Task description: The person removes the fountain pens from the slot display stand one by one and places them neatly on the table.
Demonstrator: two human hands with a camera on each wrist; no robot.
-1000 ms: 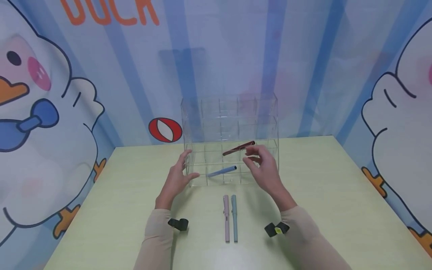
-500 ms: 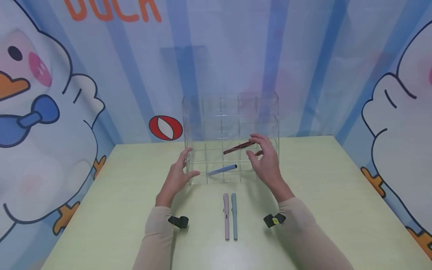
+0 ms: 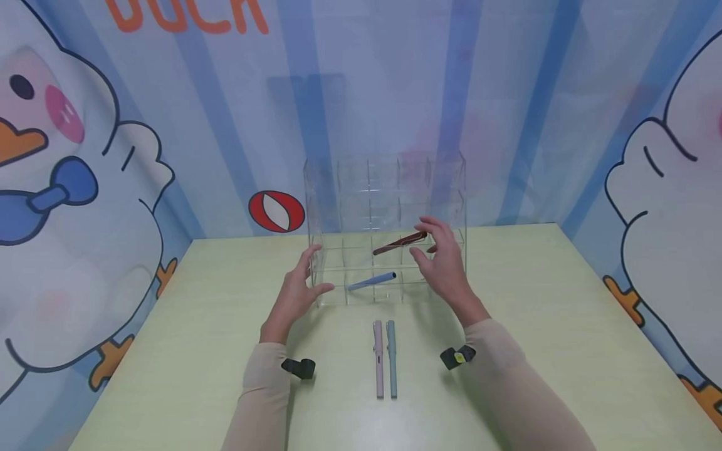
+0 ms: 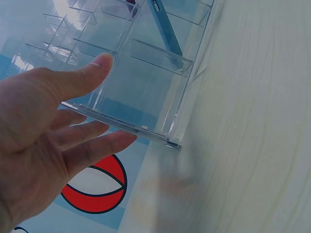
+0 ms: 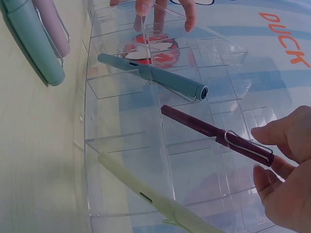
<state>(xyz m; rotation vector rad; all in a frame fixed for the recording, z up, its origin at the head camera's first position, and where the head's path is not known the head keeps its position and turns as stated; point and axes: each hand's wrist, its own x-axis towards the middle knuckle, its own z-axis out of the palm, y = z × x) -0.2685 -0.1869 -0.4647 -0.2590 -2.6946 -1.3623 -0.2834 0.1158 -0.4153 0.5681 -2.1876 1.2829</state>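
Note:
A clear acrylic organiser (image 3: 445, 188) with several compartments stands at the middle of the table. My left hand (image 3: 313, 269) rests against its left wall with straight fingers, the thumb (image 4: 92, 70) on the front edge. A dark red pen (image 3: 399, 243) lies slanted in one compartment. My right hand (image 3: 425, 241) hovers at its clip end with fingers (image 5: 282, 138) loosely spread, not clasping it. A blue pen (image 3: 371, 282) lies one row lower. In the right wrist view a pale yellow pen (image 5: 146, 196) sits in another compartment.
A pink pen (image 3: 378, 359) and a teal pen (image 3: 392, 357) lie side by side on the pale green table (image 3: 564, 326), just in front of the organiser. A printed backdrop wall stands close behind it. Black straps sit on both wrists.
My right hand has shifted slightly up and toward the organiser, staying at the dark red pen's clip end. The left hand and the pens have kept their places.

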